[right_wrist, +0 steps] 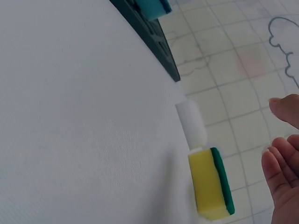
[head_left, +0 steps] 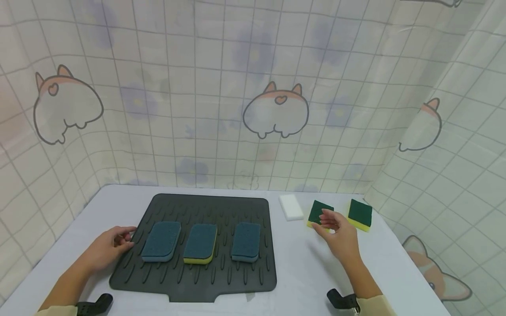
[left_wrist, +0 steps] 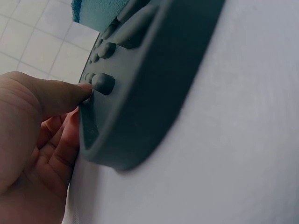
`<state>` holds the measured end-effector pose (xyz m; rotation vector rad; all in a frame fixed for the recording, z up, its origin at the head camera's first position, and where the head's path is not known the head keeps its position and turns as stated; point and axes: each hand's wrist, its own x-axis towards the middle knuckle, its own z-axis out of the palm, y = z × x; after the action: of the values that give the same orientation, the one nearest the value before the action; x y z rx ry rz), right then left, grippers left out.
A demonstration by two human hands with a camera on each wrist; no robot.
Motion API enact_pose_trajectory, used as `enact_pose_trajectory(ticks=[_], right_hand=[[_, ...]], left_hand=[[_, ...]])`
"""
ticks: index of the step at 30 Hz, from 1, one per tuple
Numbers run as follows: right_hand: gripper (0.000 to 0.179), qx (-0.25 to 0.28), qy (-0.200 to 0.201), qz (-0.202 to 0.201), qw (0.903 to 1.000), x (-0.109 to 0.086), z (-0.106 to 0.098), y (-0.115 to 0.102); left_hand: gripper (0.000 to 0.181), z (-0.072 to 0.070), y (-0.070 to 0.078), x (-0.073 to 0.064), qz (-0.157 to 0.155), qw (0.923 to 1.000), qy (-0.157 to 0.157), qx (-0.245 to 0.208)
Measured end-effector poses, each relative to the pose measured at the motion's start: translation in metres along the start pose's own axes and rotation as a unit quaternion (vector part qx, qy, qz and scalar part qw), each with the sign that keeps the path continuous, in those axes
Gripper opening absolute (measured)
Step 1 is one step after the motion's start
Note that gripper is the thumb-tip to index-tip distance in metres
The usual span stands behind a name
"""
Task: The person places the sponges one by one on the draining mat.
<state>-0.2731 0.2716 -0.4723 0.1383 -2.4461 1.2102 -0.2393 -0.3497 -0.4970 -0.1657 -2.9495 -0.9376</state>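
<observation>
If the ridged mat (head_left: 189, 286) were tugged or tilted by its left edge, which is pinched between the thumb and fingers of the left hand (head_left: 108, 248), the left blue sponge (head_left: 161, 241), the yellow-sided sponge (head_left: 200, 242) and the right blue sponge (head_left: 246, 241), all laid on it, could be slid out of their row. By a low sweep of the right hand (head_left: 341, 235), whose thumb and fingers are parted around nothing, the inner green-and-yellow sponge (head_left: 316, 213) could be knocked along the table (head_left: 300, 272) into the white block (head_left: 291, 207).

From the head, that sponge is partly covered by the right hand, so touching might be assumed; in the right wrist view a gap is shown. The outer green-and-yellow sponge (head_left: 360, 214) is seen in the head view alone. In the left wrist view, the thumb is shown over the mat's rim; whether any fingertips are tucked underneath cannot be told.
</observation>
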Motion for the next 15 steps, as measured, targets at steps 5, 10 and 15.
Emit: enact_pose_trajectory(ticks=[5, 10, 15], right_hand=[[0.054, -0.002, 0.030, -0.005, 0.9995, 0.005, -0.009, 0.008], [0.051, -0.005, 0.073, 0.000, 0.9973, 0.009, -0.015, 0.016], [0.049, -0.027, 0.097, 0.011, 0.9948, 0.014, -0.022, 0.020]], left_hand=[[0.048, 0.001, -0.001, 0.001, -0.007, 1.0000, -0.001, -0.001], [0.047, 0.001, -0.001, 0.001, -0.008, 1.0000, 0.000, 0.000], [0.048, 0.000, 0.002, 0.000, -0.016, 0.9999, -0.005, -0.001]])
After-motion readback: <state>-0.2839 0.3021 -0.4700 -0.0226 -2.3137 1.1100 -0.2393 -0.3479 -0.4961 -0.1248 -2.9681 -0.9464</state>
